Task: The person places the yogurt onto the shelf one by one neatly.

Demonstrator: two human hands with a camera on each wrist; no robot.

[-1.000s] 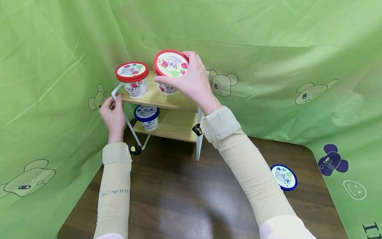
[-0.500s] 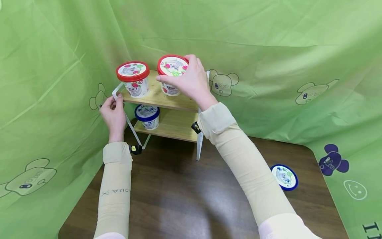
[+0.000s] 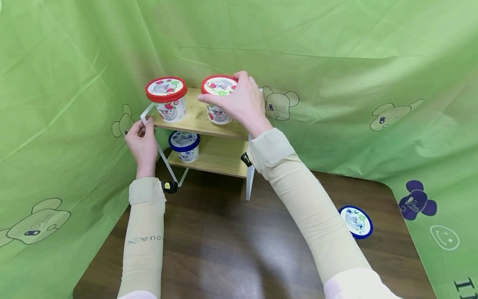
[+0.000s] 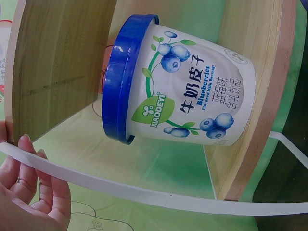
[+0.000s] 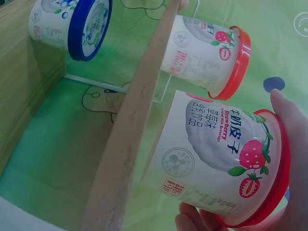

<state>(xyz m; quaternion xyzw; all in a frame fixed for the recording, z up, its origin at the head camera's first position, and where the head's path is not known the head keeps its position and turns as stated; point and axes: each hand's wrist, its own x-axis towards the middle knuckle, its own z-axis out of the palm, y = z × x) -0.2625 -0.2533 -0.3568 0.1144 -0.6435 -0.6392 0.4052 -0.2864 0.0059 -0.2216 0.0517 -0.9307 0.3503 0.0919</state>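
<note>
My right hand (image 3: 244, 99) grips a strawberry milk beverage tub (image 5: 216, 159) by its red lid, thumb on the near side and fingers behind. The tub stands upright at the right part of the top shelf (image 3: 194, 120), its base right at the board. To its left on the same board is a second red-lidded strawberry tub (image 3: 169, 109). My left hand (image 3: 142, 141) pinches the white metal frame (image 4: 120, 185) at the shelf's front left corner. Below, a blue-lidded blueberry tub (image 4: 192, 91) sits on the lower shelf (image 3: 224, 155), near its left end.
Another blue-lidded tub (image 3: 356, 222) is on the brown wooden table (image 3: 224, 236) at the right, partly behind my right sleeve. Green printed cloth (image 3: 336, 83) hangs behind and on both sides. Black wrist camera mounts (image 3: 169, 187) sit close to the shelf's legs.
My right hand has lowered the strawberry tub and shifted it rightward, away from the other red-lidded tub. The left hand has kept its hold on the frame.
</note>
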